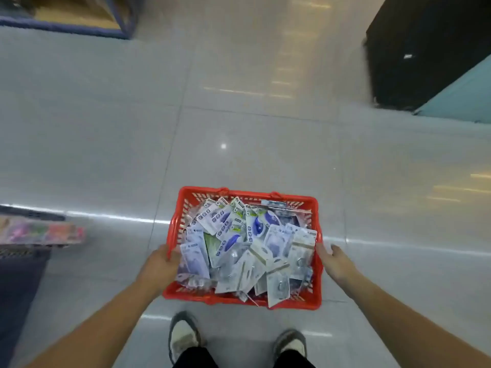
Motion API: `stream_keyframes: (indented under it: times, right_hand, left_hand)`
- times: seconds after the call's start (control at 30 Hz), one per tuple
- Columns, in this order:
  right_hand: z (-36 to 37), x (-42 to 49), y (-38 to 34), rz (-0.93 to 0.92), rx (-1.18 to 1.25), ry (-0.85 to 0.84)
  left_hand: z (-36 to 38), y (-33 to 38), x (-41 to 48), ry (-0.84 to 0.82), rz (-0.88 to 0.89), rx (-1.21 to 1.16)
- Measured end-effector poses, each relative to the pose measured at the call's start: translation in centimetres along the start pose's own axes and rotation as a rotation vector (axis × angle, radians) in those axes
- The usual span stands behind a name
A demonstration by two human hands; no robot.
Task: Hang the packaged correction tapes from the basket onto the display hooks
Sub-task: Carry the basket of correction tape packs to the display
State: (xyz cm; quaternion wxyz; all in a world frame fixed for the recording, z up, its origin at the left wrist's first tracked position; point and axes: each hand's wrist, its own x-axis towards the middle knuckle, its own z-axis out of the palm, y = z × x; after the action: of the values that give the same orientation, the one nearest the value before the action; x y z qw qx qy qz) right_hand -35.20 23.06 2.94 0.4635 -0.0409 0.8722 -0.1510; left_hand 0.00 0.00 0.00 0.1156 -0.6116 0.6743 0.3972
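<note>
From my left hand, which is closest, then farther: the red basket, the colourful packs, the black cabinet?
1. Red basket: the left hand grips its left rim.
2. Colourful packs: off to the left.
3. Black cabinet: far ahead, right.

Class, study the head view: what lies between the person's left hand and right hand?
The red basket, heaped with packaged correction tapes, fills that stretch in the head view; left hand and right hand touch its sides.
</note>
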Motion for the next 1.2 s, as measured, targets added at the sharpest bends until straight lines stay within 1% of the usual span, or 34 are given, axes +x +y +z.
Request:
stream_keyframes:
  times: [0.1,0.13,0.2,0.3,0.37,0.43,0.5,0.67,0.73,0.87,0.97,1.07,1.13,1.2]
  right_hand:
    - [1.8,3.8,1.0,0.026,0.118,-0.043]
    - [2.3,4.8,1.1,0.047,0.196,-0.061]
    - [3.5,6.2,1.3,0.04,0.284,-0.014]
    - [4.6,7.0,0.9,-0.026,0.289,0.122]
    - [4.6,7.1,0.6,-0.013,0.293,0.131]
    - [4.0,6.3,0.3,0.009,0.273,0.117]
    - [3.0,4.7,-0.1,0.009,0.271,0.132]
    - [-1.8,-3.6,-2.5,0.002,0.27,0.121]
    - [-4.8,-8.3,-4.3,-0.001,0.339,0.126]
    - [-12.1,-18.4,-7.9,-0.021,0.514,0.069]
    - [-18.6,-25.9,-10.5,-0.093,0.577,-0.005]
    - [-24.8,-33.1,-13.0,-0.208,0.624,-0.077]
    - [-28.4,-36.4,-14.5,-0.285,0.567,-0.084]
    - [-30.9,-38.5,-15.7,-0.332,0.534,-0.054]
  left_hand:
    - [2.6,-0.4,3.1,0.112,-0.016,-0.15]
    - [3.1,-0.5,3.8,0.151,-0.065,-0.184]
    - [3.7,-0.4,4.8,0.221,-0.135,-0.22]
    - [3.9,-0.8,6.3,0.177,-0.264,-0.321]
    - [3.8,-0.8,7.0,0.149,-0.335,-0.332]
    - [3.2,-0.8,6.8,0.142,-0.346,-0.318]
    - [2.1,-0.5,5.7,0.157,-0.318,-0.292]
    - [-4.8,3.8,-1.2,0.216,-0.262,-0.229]
    - [-8.9,6.4,-5.0,0.239,-0.23,-0.238]
    - [-17.5,12.1,-14.4,0.243,-0.172,-0.364]
    - [-23.9,17.0,-21.4,0.227,-0.144,-0.414]
    - [-29.3,21.1,-27.4,0.239,-0.113,-0.447]
    - [-31.6,23.5,-30.6,0.274,-0.106,-0.477]
    - [-33.5,25.9,-32.6,0.311,-0.089,-0.479]
